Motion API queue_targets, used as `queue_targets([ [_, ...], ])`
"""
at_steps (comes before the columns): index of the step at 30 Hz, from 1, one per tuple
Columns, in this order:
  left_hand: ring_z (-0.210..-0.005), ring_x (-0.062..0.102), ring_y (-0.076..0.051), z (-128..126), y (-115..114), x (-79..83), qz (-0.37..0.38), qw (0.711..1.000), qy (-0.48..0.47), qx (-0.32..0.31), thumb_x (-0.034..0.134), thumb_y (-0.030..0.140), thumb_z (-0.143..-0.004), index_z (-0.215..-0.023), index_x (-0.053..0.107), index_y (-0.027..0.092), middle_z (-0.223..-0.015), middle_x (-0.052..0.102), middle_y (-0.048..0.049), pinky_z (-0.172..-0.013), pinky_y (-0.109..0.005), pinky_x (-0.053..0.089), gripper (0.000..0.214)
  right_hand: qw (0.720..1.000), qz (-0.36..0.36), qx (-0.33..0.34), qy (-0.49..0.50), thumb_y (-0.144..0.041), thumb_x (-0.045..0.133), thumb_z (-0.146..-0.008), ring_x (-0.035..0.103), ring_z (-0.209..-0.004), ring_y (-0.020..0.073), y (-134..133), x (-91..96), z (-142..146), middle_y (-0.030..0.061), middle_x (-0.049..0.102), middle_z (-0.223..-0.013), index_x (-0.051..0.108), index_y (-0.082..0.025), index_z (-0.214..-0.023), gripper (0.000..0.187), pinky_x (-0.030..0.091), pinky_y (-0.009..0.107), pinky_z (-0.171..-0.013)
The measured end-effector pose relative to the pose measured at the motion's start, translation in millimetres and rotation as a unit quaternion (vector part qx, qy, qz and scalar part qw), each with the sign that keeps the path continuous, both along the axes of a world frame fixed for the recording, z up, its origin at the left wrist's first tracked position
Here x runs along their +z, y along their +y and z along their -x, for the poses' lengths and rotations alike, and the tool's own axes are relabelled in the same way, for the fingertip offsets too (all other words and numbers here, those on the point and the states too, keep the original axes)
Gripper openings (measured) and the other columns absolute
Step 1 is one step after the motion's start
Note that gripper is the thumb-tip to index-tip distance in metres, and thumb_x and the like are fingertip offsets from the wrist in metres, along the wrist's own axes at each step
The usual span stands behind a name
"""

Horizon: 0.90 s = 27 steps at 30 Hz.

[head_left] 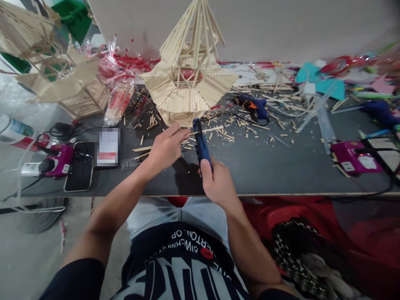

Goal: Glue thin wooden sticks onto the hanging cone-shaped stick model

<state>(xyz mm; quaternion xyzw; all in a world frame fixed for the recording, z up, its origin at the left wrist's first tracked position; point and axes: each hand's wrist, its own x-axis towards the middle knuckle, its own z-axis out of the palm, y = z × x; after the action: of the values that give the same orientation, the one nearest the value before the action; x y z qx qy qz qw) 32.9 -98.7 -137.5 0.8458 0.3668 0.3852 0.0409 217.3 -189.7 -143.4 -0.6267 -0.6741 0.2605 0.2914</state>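
Note:
My left hand (167, 143) pinches a thin wooden stick (211, 129) that runs to the right through the head of a blue-handled cutter. My right hand (215, 177) is wrapped round the handles of this cutter (201, 139), which points away from me with its dark jaws around the stick. Just behind my hands stands a pagoda-like model (184, 100) built of many such sticks, with a tall pointed roof over a flared lower tier. Short cut stick pieces (228, 135) lie scattered about its base, and a few longer sticks (142, 148) rest beside my left wrist.
Two phones (78, 166) and a magenta power block (61, 160) lie at left, near a second stick model (71, 83). A blue glue gun (258, 107) rests right of the middle. Another magenta block (354, 157) with cables is at right. Bagged sticks (118, 100) lie behind.

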Motion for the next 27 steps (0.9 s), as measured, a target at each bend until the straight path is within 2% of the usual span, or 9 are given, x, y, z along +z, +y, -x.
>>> queue_targets([
  [3,-0.078,0.061,-0.014,0.5,-0.3,0.8,0.001,1.0,0.006,0.002,0.044,0.011,-0.101,-0.11,0.069,0.013,-0.087,0.06,-0.0055,-0.07,-0.024,0.049,0.027,1.0,-0.016,0.013,0.002,-0.058,0.023,-0.103,0.062,-0.071,0.0234,1.7,-1.6,0.2,0.0096,0.068,-0.073,0.056,-0.02,-0.082,0.055,0.04,0.035,-0.073],
  [8,-0.079,0.062,-0.014,0.0,1.5,-1.7,0.006,1.0,-0.008,-0.004,0.043,0.011,-0.101,-0.111,0.069,0.012,-0.088,0.06,-0.0058,-0.07,-0.023,0.05,0.028,1.0,0.003,-0.01,0.014,-0.058,0.026,-0.103,0.063,-0.066,0.0218,2.9,-3.6,2.8,0.0105,0.07,-0.074,0.059,-0.019,-0.086,0.054,0.038,0.032,-0.065],
  [21,-0.08,0.063,-0.014,2.6,-1.2,-1.9,0.03,0.999,0.011,0.025,0.042,0.011,-0.1,-0.111,0.069,0.014,-0.089,0.062,-0.0061,-0.069,-0.023,0.049,0.029,0.999,-0.004,0.003,-0.036,-0.055,0.024,-0.103,0.065,-0.069,0.0255,5.3,-0.6,3.6,0.0128,0.071,-0.076,0.058,-0.019,-0.083,0.054,0.039,0.035,-0.068],
  [27,-0.075,0.062,-0.013,2.7,-4.3,2.5,0.008,0.999,0.031,0.038,0.043,0.012,-0.101,-0.111,0.069,0.014,-0.087,0.062,-0.0054,-0.065,-0.022,0.046,0.028,0.999,0.006,0.008,-0.033,-0.055,0.024,-0.103,0.066,-0.071,0.0253,5.8,-2.7,2.3,0.013,0.071,-0.078,0.059,-0.018,-0.086,0.054,0.04,0.034,-0.068],
])
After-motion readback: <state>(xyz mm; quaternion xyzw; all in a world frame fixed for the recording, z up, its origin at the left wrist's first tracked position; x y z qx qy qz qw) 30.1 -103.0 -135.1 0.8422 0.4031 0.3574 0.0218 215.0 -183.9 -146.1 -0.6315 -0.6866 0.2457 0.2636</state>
